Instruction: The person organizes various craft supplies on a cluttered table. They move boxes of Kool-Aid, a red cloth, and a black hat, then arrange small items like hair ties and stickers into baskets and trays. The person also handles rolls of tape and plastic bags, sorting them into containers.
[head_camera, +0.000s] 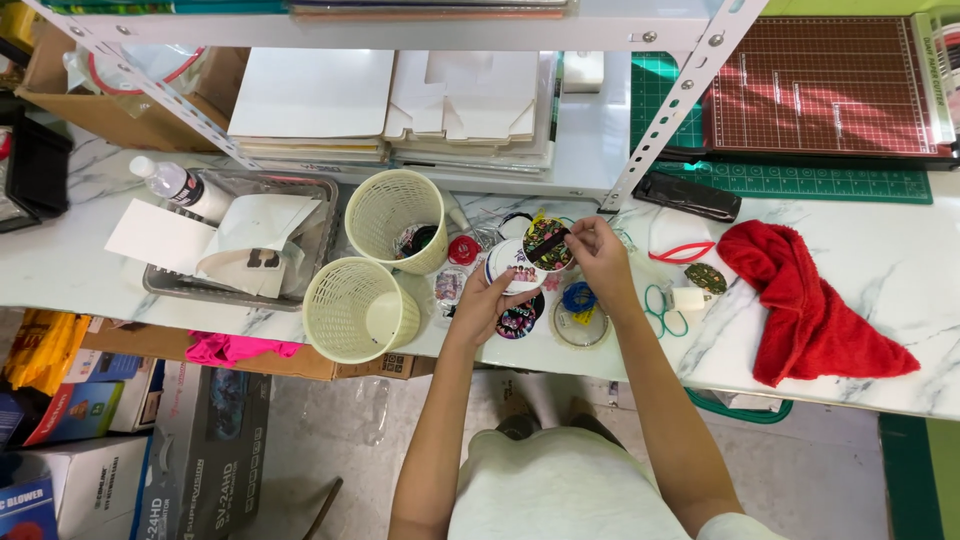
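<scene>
a round white printed disc (510, 266) is held in the grip of the left hand (480, 305), fingers closed on its lower edge. just above and to the right of it, a round dark patterned piece (546, 243) is pinched shut in the grip of the right hand (603, 255), and the two pieces are held overlapping above the near edge of the marble table (880, 270). the pair is judged to be mid-way: brought together but not yet set down or finished. a few other printed rounds (518, 318) lie just below the left grip, so more seems left to do.

to the right of the right grip lie a roll of clear tape (580, 328), a blue ring (578, 295), green rubber bands (660, 310) and, farther off, a red towel (810, 300). to the left of the left grip stand two cream mesh baskets (360, 308), one tipped on its side, and beyond them a metal tray (300, 240) with papers and a plastic bottle (180, 185). the space around both grips is crowded with small items.
</scene>
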